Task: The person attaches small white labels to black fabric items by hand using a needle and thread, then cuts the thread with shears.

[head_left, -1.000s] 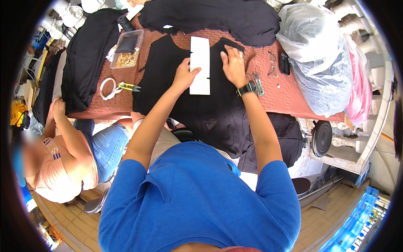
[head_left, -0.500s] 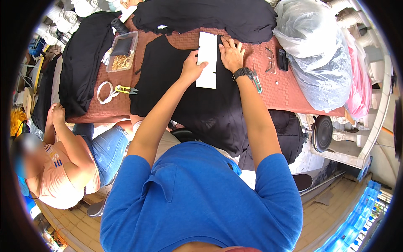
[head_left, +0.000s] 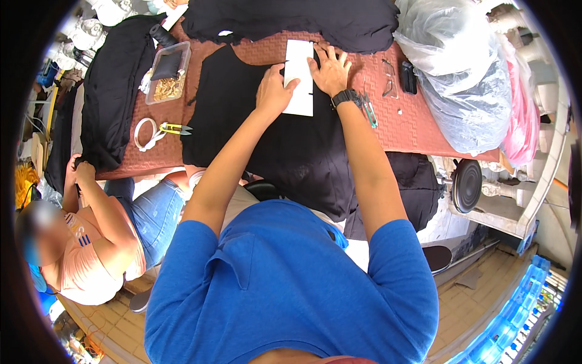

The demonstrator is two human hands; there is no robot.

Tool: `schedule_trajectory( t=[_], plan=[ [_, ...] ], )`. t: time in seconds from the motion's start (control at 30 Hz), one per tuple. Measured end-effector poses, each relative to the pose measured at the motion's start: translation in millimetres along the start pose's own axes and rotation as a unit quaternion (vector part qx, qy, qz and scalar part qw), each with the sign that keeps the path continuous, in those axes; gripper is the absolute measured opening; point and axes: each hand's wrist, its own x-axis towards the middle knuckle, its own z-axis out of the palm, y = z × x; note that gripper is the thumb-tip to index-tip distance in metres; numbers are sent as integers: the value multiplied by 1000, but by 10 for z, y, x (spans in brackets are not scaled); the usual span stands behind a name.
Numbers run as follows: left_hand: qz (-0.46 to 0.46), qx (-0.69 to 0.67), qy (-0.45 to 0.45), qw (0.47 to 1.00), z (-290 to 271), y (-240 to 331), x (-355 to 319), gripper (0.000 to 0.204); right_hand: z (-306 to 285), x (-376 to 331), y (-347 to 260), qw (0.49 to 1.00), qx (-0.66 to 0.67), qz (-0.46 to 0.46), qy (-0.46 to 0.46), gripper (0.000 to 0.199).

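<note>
Your hands are both on the work. The white card (head_left: 300,104), a stiff, smooth, narrow rectangle with small dark notches on its long edges, lies flat with its long sides pointing roughly toward twelve o'clock. Under it is the black cloth (head_left: 221,91), soft and matt, with a curved cut edge at ten o'clock and loose folds hanging over the surface (head_left: 418,133) at six.

Your left hand (head_left: 276,91) is half open at the card's nine o'clock side, thumb laid across the card and forefinger along its edge; the other fingers are hidden, so I cannot tell whether they grip anything. Your right hand (head_left: 329,70) is spread flat on the cloth at three o'clock, thumb touching the card's edge, grasping nothing.

Measured from the card, the surface shows a reddish-brown, woven-looking relief. At nine o'clock stands a clear plastic box (head_left: 174,48) with golden pieces (head_left: 167,90); nearer eight, yellow-handled snips (head_left: 176,128) touch a white ring (head_left: 145,134). Teal snips (head_left: 369,112) lie at four; thin-framed glasses (head_left: 388,79) and a crinkled translucent bag (head_left: 461,79) at three.

Toward eight, a co-worker's peach shirt (head_left: 91,267) bears a small coloured print, too small to read.
</note>
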Motion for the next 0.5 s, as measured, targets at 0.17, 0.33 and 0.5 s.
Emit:
schedule_trajectory(
  t=[0.17,0.33,0.5],
  plan=[
    [97,264,169,945,-255,-267,-117,49,22,-9,46,1000,-6,4,5,44],
    [32,270,199,942,-675,-860,288,45,-10,-27,-8,1000,8,-16,16,38],
    [-30,226,226,947,-953,-962,765,31,-19,-25,36,1000,5,-12,4,39]
  ],
)
